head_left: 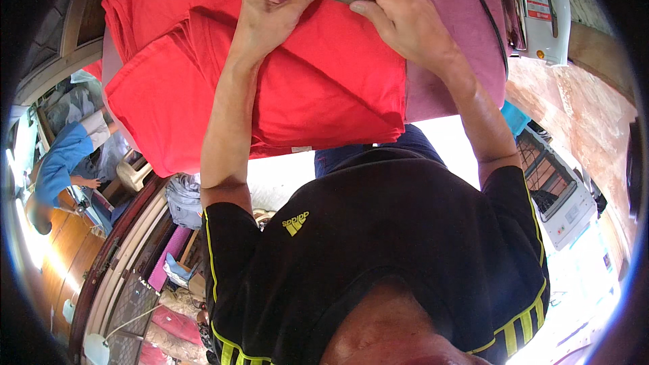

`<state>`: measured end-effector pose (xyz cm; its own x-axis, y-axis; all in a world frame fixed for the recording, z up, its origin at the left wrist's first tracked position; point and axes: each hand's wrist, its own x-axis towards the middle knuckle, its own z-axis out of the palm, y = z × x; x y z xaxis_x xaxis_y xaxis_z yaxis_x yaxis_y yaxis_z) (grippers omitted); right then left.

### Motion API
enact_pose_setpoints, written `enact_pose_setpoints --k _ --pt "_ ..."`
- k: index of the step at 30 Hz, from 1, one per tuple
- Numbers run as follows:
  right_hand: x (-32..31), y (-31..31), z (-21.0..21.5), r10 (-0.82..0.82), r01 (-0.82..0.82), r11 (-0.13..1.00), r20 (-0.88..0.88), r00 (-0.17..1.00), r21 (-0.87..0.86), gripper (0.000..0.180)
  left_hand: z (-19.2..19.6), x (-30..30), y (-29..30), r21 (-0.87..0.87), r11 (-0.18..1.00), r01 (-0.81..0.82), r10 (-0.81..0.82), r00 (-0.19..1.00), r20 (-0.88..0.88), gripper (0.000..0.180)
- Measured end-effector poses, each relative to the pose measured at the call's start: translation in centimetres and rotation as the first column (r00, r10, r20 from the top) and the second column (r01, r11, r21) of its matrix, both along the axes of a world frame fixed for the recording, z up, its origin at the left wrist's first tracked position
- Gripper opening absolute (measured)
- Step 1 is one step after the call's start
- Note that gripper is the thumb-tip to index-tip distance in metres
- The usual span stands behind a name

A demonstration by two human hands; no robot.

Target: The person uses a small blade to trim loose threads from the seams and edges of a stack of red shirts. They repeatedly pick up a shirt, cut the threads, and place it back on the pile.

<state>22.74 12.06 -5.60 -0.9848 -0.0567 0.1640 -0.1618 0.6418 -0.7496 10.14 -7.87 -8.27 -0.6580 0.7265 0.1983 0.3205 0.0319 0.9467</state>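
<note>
Red cloth (318, 88) lies in loose folds over a padded board with a dusty-pink cover (436, 94). Above the cloth, my left hand (277, 13) is closed in a pinch, thumb against fingertips; whatever it pinches is too small to make out. My right hand (409, 27) grips a small dark pointed tool (347, 0) between thumb and fingers, its tip directed at the left fingertips. A narrow gap separates that tip from my left thumb. Most of the tool is hidden in the right hand, so its exact kind does not show.
A black cord (488, 7) runs down the board's right side. Beyond it stands a white appliance (546, 13) with a red label. A grey-framed unit with a grille (551, 182) is at right. Someone in a blue shirt (64, 159) is at far left, near a grey bag (184, 199).
</note>
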Motion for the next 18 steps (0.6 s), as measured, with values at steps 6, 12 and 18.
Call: enact_pose_setpoints --k 6,12,18 --pt "2.5 4.8 -0.5 -0.143 0.163 0.975 0.133 0.981 -0.149 0.017 6.1 6.9 2.4 -0.210 0.978 -0.001 -0.117 0.827 -0.550 0.015" --pt "0.7 6.2 -2.3 -0.099 0.096 0.957 0.003 0.995 -0.272 0.024 3.8 20.3 8.8 -0.424 0.627 0.654 -0.757 0.641 -0.130 0.015" --pt "1.8 1.6 0.5 -0.050 0.053 0.998 0.068 0.996 -0.032 0.028 4.0 18.0 7.0 -0.436 0.750 0.497 -0.593 0.797 -0.110 0.018"
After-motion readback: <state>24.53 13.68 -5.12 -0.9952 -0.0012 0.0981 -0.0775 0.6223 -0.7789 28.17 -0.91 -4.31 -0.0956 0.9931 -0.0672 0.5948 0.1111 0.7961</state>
